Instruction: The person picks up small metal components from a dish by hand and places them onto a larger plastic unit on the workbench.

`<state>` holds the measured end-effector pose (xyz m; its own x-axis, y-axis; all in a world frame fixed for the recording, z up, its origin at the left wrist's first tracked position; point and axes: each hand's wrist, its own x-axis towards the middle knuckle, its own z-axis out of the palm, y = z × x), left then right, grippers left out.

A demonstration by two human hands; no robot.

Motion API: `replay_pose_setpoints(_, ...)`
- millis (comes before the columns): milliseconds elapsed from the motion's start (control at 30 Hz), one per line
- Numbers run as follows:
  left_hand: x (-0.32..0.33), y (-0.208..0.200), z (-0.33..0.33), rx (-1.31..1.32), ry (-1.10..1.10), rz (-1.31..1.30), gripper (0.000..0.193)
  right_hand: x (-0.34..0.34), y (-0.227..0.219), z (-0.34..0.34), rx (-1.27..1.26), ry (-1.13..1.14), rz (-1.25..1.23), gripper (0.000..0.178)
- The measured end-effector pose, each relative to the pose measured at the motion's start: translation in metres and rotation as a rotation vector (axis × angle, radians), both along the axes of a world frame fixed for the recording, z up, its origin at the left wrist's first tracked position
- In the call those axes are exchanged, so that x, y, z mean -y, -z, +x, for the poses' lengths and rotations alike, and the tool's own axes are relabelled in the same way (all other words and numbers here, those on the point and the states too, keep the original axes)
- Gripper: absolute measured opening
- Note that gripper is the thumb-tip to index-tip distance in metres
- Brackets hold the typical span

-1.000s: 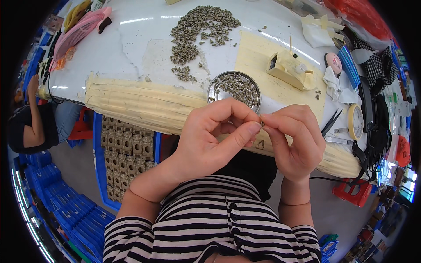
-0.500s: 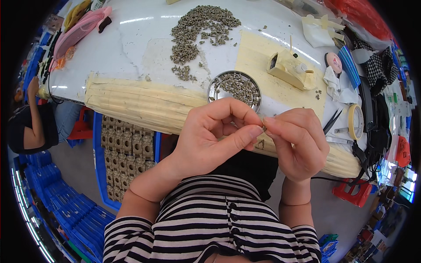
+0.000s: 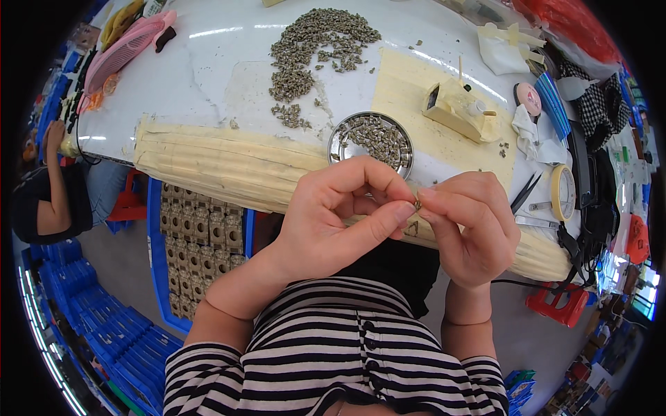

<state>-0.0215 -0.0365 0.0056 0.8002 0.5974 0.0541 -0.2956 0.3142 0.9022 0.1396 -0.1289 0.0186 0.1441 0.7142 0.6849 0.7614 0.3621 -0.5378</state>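
Above the table's near edge, my left hand and my right hand meet fingertip to fingertip. Between them they pinch a small metal part, brassy in colour and mostly covered by the fingers. Thumb and forefinger of each hand are pressed together on it. Just beyond my left hand stands a round steel dish holding many small metal parts. A large heap of similar small silvery parts spreads over the white table farther off.
A tape-covered block stands right of the dish. Tweezers, a tape roll and a pink round item lie farther right. Yellowish tape pads the table edge. Below left, a blue crate holds moulded parts. Another person sits far left.
My hands stay almost in place, with only a slight shift of the fingertips around the small part. At far left, the other person's hand has moved slightly.
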Motion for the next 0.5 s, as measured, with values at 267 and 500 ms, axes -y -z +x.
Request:
replay_pose_setpoints(267, 0.0025, 0.0010, 0.0003, 0.010, -0.016, -0.012, 0.008, -0.0010, 0.0038, -0.0033, -0.024, 0.012, 0.018, 0.025)
replay_pose_setpoints(500, 0.0037, 0.0056, 0.0017, 0.037, -0.093, 0.299, 0.010, 0.0006, 0.0088, -0.0072, -0.157, 0.000, -0.010, 0.021)
